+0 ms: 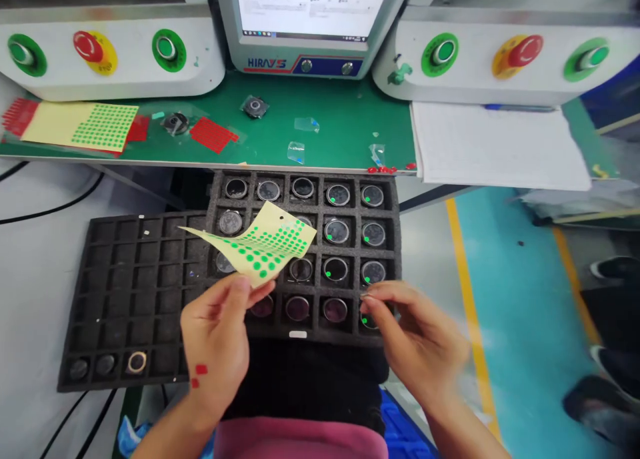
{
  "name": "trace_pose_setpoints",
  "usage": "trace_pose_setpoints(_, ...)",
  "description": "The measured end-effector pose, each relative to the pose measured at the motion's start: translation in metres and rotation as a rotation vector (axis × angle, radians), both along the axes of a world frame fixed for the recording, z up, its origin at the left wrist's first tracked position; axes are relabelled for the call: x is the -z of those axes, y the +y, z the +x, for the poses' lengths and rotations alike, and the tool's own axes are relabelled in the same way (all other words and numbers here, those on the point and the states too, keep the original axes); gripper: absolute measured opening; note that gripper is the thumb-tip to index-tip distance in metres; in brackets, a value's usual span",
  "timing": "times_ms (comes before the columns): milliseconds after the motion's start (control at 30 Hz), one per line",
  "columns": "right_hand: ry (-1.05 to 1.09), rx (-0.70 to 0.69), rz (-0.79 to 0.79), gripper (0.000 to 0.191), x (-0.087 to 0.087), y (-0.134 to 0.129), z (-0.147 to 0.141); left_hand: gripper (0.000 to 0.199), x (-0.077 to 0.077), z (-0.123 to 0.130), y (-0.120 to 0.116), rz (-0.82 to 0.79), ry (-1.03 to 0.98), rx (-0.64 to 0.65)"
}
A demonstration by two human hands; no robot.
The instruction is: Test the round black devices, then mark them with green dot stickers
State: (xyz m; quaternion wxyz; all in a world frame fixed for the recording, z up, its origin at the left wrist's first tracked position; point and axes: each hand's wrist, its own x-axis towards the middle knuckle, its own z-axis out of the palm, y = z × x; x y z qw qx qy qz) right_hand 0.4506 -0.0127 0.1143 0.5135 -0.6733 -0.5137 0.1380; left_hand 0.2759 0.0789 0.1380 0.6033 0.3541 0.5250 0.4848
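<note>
Hands at work over a black foam tray [350, 339] of round lenses: the left hand [215, 339] pinches a curled yellow sticker sheet [260, 242] between thumb and fingers, its lower edge clamped, the sheet lifted over the tray's left columns and dotted with green stickers. Two red stickers cling to the back of that hand. The right hand [415, 342] hovers at the tray's near right corner, thumb and forefinger drawn together at their tips just above a lens [369, 321] with a green dot; blur hides whether anything sits between them. Most lenses in the tray's right-hand columns carry a green dot, while three in the near row look purple and unmarked. To the left of the tray lies a second tray [135, 285], mostly bare pockets, with three round parts in its near left corner. Beyond the tray runs a green worktop [345, 129] with another sticker sheet [83, 125], red sticker strips [213, 135] and a white paper pad [495, 145]. Behind the worktop stand a monitor [310, 19] and two button panels.
</note>
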Motion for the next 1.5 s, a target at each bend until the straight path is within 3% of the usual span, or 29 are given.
trace_pose_setpoints(67, 0.013, -0.013, -0.199, 0.011, 0.013, -0.009, 0.006, 0.010, 0.003, -0.005, 0.005, 0.020, 0.009, -0.021)
trace_pose_setpoints(167, 0.024, -0.159, -0.521, 0.019, 0.030, -0.023, 0.008, 0.009, 0.008, -0.008, 0.008, 0.025, -0.009, -0.008)
trace_pose_setpoints(267, 0.006, -0.281, -0.678, 0.024, 0.041, -0.033, 0.001, 0.009, 0.009, -0.006, 0.006, 0.005, -0.024, 0.021)
trace_pose_setpoints(533, -0.095, -0.271, -0.682, 0.022, 0.053, -0.034, -0.010, 0.006, 0.008, -0.002, 0.003, -0.015, -0.083, 0.085)
trace_pose_setpoints(833, -0.169, -0.141, -0.570, 0.016, 0.068, -0.031, -0.017, 0.001, 0.008, -0.002, 0.000, -0.041, -0.103, 0.147)
trace_pose_setpoints(900, -0.156, -0.097, -0.518, 0.014, 0.060, -0.027, -0.016, 0.002, 0.008, -0.002, -0.003, -0.052, -0.099, 0.173)
trace_pose_setpoints(1000, -0.147, -0.057, -0.284, 0.007, 0.031, -0.014, -0.017, 0.006, 0.008, -0.002, -0.008, -0.044, -0.064, 0.233)
trace_pose_setpoints(1100, -0.158, -0.106, 0.011, 0.013, -0.007, 0.005, -0.025, 0.009, 0.003, 0.002, -0.015, -0.019, -0.028, 0.283)
trace_pose_setpoints(1200, -0.165, -0.157, 0.125, 0.018, -0.030, 0.021, -0.036, 0.014, -0.005, 0.007, -0.018, 0.011, -0.005, 0.328)
trace_pose_setpoints(1500, -0.242, -0.162, 0.118, 0.019, -0.032, 0.023, -0.036, 0.025, -0.014, 0.011, -0.017, -0.021, -0.032, 0.381)
